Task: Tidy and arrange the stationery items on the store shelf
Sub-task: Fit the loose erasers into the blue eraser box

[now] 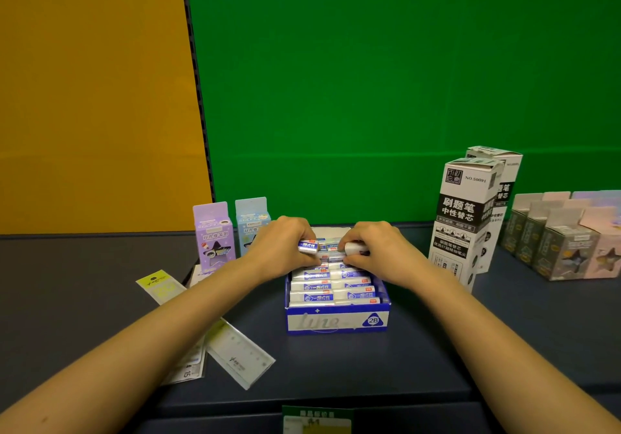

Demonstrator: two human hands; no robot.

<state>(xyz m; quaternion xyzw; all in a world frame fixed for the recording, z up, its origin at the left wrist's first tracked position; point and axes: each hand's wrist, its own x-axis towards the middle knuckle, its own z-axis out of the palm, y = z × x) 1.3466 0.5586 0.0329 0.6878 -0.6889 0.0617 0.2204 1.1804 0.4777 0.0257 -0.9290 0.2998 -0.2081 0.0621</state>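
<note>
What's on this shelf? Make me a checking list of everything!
Surface: dark shelf, things standing and lying on it.
Job's things: open eraser box with rows of erasers; rulers flat at its left; purple box, pale box, refill boxes and grey boxes upright.
Clutter: nothing seen.
Hands: left hand grips blue eraser, right hand grips white eraser, over the box's far end.
Cables: nothing seen.
Surroundings: green panel, orange panel behind; price tag on front edge.
</note>
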